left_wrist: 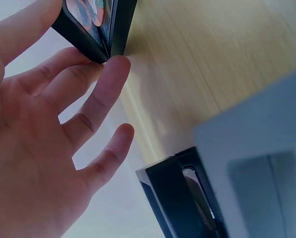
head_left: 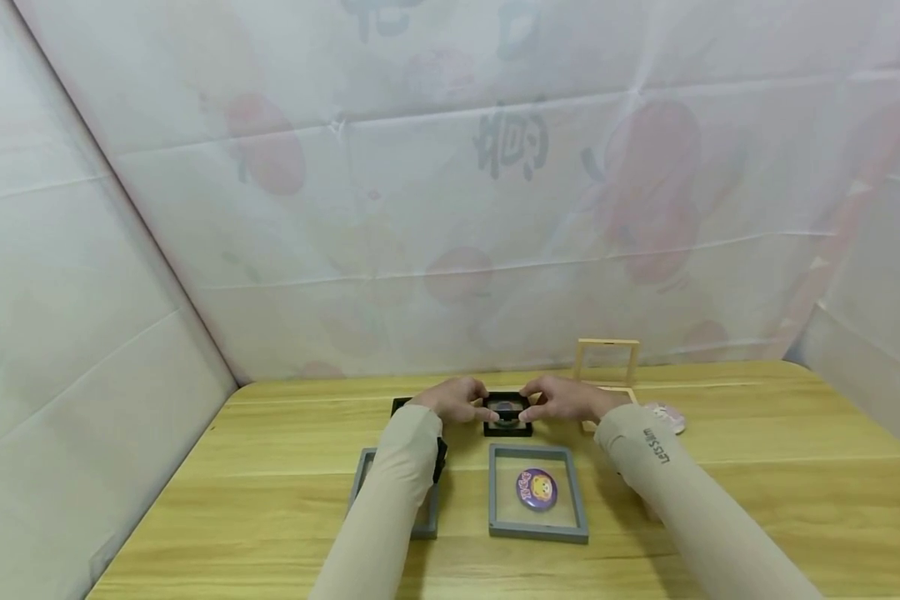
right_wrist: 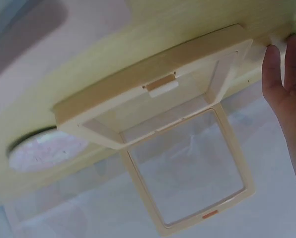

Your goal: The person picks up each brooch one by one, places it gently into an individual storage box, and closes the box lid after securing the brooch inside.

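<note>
Both hands are at a small black hinged display frame near the back of the table. Its lid is tilted partway up, and a round colourful badge shows inside. At the frame's left side, my left hand pinches the lid edge between thumb and fingers, the little finger standing free. The right hand pinches the opposite side, thumb toward me. Most of that hand lies outside the right wrist view, where only a few fingers show at the edge.
In front lies a grey frame with a purple cartoon badge. Another grey frame and a black frame are partly behind the left arm. At right stand an open beige frame and a pale pink round badge. Cloth walls enclose the table.
</note>
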Action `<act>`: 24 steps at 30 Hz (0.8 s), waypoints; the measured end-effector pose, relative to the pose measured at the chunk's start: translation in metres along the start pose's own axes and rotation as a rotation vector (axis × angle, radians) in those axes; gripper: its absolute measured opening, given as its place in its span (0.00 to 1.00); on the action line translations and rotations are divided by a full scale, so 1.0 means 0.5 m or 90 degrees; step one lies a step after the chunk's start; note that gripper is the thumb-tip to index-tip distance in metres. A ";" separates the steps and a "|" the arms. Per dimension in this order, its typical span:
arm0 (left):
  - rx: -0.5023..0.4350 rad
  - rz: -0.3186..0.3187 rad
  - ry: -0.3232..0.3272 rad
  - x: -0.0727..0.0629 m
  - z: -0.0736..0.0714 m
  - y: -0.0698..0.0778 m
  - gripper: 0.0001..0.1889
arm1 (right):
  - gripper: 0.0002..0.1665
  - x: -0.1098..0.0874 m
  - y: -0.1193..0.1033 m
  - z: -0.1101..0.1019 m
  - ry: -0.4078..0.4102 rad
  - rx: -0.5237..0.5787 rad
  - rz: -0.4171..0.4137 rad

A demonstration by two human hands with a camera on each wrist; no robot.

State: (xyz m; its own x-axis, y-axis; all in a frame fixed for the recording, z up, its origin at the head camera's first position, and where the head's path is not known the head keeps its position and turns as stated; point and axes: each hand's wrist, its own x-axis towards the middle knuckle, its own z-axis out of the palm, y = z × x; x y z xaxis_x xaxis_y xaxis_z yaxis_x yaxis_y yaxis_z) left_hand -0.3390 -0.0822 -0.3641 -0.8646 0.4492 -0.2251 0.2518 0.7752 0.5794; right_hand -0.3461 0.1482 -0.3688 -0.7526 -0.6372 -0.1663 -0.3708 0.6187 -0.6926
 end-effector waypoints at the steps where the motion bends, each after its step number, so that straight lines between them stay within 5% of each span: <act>1: -0.002 -0.003 -0.001 -0.001 0.000 0.000 0.26 | 0.29 0.000 -0.001 0.001 0.003 -0.011 -0.001; 24: 0.054 -0.013 0.032 -0.009 0.012 0.011 0.27 | 0.34 0.003 -0.015 0.010 0.019 -0.145 0.007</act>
State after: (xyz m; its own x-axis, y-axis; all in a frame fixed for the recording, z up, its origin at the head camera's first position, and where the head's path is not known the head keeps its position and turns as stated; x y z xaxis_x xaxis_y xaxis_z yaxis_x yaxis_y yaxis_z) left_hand -0.3308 -0.0773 -0.3645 -0.8901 0.4116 -0.1955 0.2678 0.8197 0.5064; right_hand -0.3420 0.1404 -0.3675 -0.7719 -0.6178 -0.1499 -0.4730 0.7156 -0.5140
